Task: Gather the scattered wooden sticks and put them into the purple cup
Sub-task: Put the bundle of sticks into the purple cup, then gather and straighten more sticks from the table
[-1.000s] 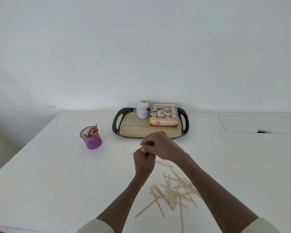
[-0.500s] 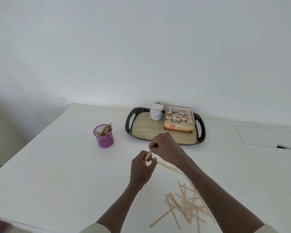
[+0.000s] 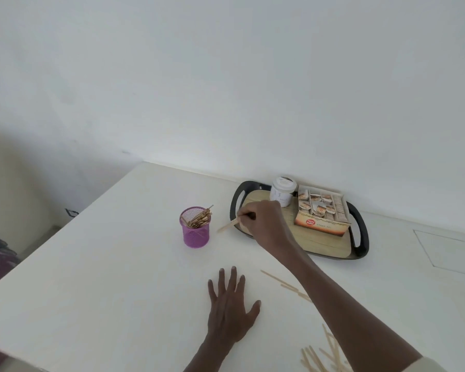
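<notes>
The purple mesh cup (image 3: 196,234) stands on the white table with several wooden sticks leaning inside it. My right hand (image 3: 263,220) is stretched out just right of the cup and pinches one wooden stick (image 3: 227,226), whose free end points toward the cup. My left hand (image 3: 230,307) lies flat on the table, fingers spread, holding nothing. Loose sticks (image 3: 286,285) lie on the table right of my left hand, and a pile of several more sticks (image 3: 324,357) sits at the bottom edge, partly hidden by my right forearm.
A black-handled tray (image 3: 359,237) with a wooden base stands behind my right hand; it carries a white jar (image 3: 282,191) and an open box of packets (image 3: 321,210). The wall runs close behind it. The table's left edge (image 3: 73,224) drops off.
My hands have come apart. The right hand has carried the stick away toward the cup, and the left hand has let go and dropped flat onto the table. The camera view has swung left.
</notes>
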Tool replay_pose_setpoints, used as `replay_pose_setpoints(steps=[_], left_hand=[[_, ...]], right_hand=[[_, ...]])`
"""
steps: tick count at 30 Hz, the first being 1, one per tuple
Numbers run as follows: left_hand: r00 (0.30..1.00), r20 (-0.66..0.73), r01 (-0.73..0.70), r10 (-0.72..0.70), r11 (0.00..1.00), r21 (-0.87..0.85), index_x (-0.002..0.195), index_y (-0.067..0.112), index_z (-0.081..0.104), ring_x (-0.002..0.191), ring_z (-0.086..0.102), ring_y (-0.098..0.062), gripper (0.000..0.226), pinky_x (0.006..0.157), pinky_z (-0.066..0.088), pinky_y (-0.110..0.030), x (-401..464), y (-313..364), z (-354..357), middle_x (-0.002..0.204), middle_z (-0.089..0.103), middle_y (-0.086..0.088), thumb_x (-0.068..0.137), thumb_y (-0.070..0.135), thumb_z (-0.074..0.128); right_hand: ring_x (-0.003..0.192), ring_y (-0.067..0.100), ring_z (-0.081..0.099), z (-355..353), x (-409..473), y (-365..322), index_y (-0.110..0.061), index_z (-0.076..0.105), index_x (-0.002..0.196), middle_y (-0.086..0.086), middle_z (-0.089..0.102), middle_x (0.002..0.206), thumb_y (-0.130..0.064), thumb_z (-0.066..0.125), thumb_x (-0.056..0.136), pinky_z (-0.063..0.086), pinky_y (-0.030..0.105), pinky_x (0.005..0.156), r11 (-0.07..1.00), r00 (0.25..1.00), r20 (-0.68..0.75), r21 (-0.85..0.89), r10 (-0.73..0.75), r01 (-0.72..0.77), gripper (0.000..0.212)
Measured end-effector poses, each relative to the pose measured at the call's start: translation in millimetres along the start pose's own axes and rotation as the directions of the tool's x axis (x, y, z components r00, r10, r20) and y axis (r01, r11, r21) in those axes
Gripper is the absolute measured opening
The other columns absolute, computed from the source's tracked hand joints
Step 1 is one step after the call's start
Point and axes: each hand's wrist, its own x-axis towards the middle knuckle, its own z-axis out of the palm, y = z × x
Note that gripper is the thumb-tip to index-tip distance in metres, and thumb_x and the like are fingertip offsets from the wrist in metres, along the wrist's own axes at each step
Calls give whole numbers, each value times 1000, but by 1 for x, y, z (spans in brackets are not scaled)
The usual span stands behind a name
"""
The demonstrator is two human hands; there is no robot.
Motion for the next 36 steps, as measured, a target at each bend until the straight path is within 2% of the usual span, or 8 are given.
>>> replay_pose_setpoints(steps=[4,13,16,19,25,28,33,36], left_hand=[[1000,-25,-15,14,1000,-26,129,18,64,142,39,-34,69,115,8,-53,1,1,-2,151,47,-6,78,62,53],[1000,-2,11,-11,997,-72,117,20,72,130,55,-34,69,114,4,-49,3,1,-9,139,60,-6,65,64,60],[1000,0,16,-16,997,-75,113,20,74,127,57,-35,69,113,3,-48,5,1,-10,137,61,-6,61,64,63],[1000,20,18,-17,997,-80,111,20,75,125,58,-35,70,113,3,-48,7,1,-11,136,63,-6,57,65,64],[1000,-20,15,-17,997,-81,114,21,74,128,56,-35,70,113,2,-49,6,1,-9,138,61,-6,61,65,63],[999,-39,6,-9,998,-69,116,20,73,129,55,-34,70,113,3,-49,6,1,-10,139,60,-6,64,64,60],[997,-73,-24,19,997,-72,123,19,68,140,44,-28,66,115,9,-48,4,-2,-6,148,51,-4,74,61,53],[992,-117,-64,53,994,-86,129,16,64,144,37,-25,62,119,14,-46,3,-4,-2,152,46,-4,81,54,53]], right_hand=[[62,12,63,32,33,-19,-5,78,93,4,74,77,-4,67,88,50,19,62,999,999,-41,15,-35,36,12],[85,25,68,82,83,-34,1,75,95,13,75,90,0,52,91,53,36,79,996,990,140,-85,-21,33,24],[91,27,68,93,93,-32,1,74,100,14,75,97,3,49,92,54,37,85,989,972,236,-149,14,21,27],[74,28,58,105,97,-28,1,65,76,13,66,79,12,47,85,50,33,71,973,948,311,-232,61,14,22],[92,34,66,116,96,-22,0,73,101,18,71,97,-8,60,92,55,41,83,961,916,397,-271,59,56,17],[83,33,65,114,94,-21,1,71,92,16,71,88,-17,62,95,54,38,77,965,924,380,-255,49,53,20],[71,27,58,88,86,-21,-7,64,64,9,67,71,-8,55,95,45,33,67,988,956,292,-151,20,25,32],[77,25,64,66,75,-11,-1,73,78,10,74,81,-5,57,93,50,34,72,995,969,247,-89,-21,44,23]])
